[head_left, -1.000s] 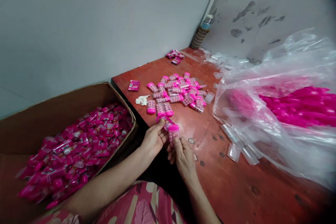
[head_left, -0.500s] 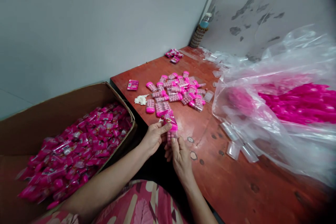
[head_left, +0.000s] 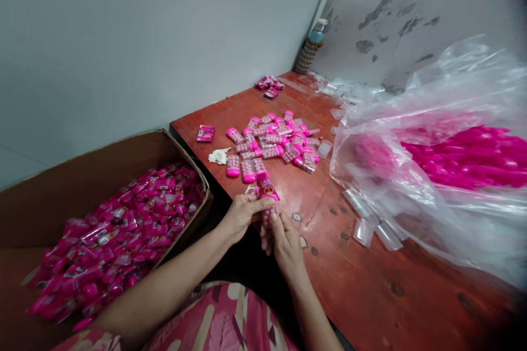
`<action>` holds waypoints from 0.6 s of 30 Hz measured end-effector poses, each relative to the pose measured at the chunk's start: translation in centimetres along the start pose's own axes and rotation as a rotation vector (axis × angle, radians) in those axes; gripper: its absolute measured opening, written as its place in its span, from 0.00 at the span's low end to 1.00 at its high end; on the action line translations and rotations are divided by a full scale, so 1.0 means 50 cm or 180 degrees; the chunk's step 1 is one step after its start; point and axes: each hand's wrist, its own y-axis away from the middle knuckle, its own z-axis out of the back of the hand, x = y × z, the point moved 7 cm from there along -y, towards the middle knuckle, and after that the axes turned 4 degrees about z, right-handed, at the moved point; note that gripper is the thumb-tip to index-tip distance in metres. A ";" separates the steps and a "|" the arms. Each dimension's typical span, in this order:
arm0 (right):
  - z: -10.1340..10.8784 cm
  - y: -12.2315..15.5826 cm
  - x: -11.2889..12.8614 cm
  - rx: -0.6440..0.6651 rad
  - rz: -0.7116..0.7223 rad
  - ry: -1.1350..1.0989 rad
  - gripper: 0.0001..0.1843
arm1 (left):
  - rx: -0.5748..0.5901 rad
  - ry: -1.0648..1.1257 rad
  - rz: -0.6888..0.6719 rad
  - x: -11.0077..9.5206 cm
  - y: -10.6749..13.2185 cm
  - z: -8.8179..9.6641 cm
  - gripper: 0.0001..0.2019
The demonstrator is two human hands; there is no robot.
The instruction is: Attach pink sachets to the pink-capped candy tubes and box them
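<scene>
My left hand [head_left: 242,215] and my right hand [head_left: 284,241] meet at the near edge of the red-brown table [head_left: 349,279]. Both pinch one small clear candy container [head_left: 267,197] with a pink cap, half covered by a pink printed wrapper. The left thumb and fingers grip its upper part, the right fingers its lower end. Just beyond lies a pile of filled pink-capped containers [head_left: 274,145].
A cardboard box [head_left: 102,170] full of pink wrapped packs [head_left: 119,236] stands at my left. A large clear plastic bag [head_left: 432,175] holding pink pieces covers the table's right side. Empty clear cases [head_left: 370,227], a white wad [head_left: 218,156], loose pink packets [head_left: 269,86] and a bottle [head_left: 310,46] lie around.
The pink wrapper has slid over the container's capped end while both hands kept their grip. The hands shifted slightly toward me and the container turned more upright.
</scene>
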 end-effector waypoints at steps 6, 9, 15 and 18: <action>-0.002 0.004 0.002 0.0329 -0.0102 -0.0180 0.15 | -0.0108 0.0065 -0.0108 -0.013 0.006 0.006 0.10; 0.018 0.005 0.018 0.0032 0.0143 0.0386 0.14 | -0.0123 0.0207 -0.0084 -0.005 0.009 0.005 0.10; -0.002 0.000 0.004 0.0282 -0.0108 -0.0720 0.15 | 0.0687 0.0058 0.0167 0.016 0.027 -0.031 0.13; -0.016 0.004 -0.001 0.0499 -0.0147 -0.1125 0.12 | 0.0390 0.0210 0.0018 0.001 0.031 -0.006 0.11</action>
